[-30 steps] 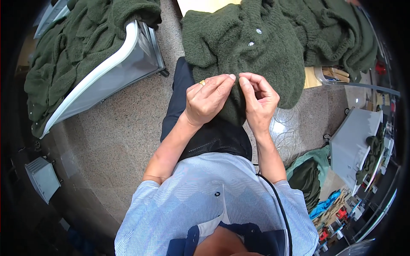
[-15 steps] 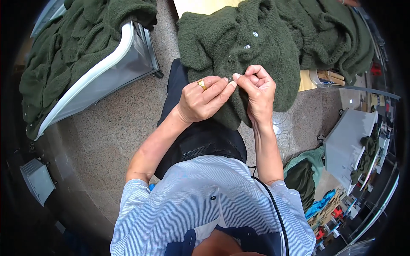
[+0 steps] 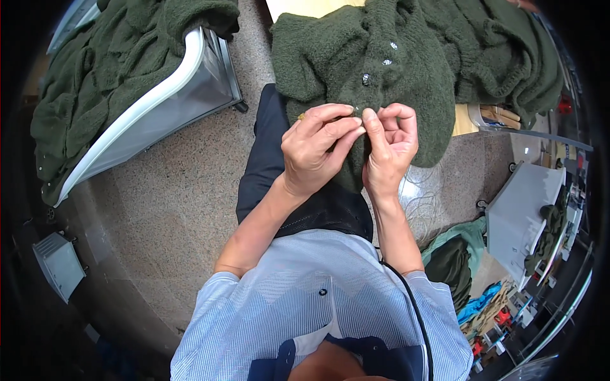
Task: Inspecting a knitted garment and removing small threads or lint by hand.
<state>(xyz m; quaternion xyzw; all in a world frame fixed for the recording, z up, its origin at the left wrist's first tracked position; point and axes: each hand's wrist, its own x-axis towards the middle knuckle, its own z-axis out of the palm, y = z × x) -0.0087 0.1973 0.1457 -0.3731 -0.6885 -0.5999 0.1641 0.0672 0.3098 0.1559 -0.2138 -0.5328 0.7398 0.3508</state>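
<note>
Garment (image 3: 429, 117), dark green knit: is draping over the near edge of the surface (image 3: 466, 120), pale wood, and hanging toward the person's lap.
Buttons (image 3: 387, 62), three, silvery: are showing on the garment, just beyond the hands.
Left hand (image 3: 311, 152): is holding its fingertips close together at the garment; cannot tell whether the grip is pinching cloth or something small. Ring (image 3: 302, 117), yellow: is circling one finger.
Right hand (image 3: 391, 152): is extending its thumb toward the left fingertips, other fingers curling; cannot tell whether its grip is pinching anything.
Trousers (image 3: 259, 155), dark: are showing below the garment.
Shirt (image 3: 273, 298), pale blue: is covering the torso, a black cord (image 3: 412, 295) running down it.
Cart (image 3: 159, 117), white-rimmed: is standing at left, bearing a pile (image 3: 89, 95) of green knits.
Bin (image 3: 516, 213), grey: is standing at right, a teal cloth (image 3: 476, 236) lying near it.
Floor (image 3: 165, 197), speckled: is spreading beneath.
</note>
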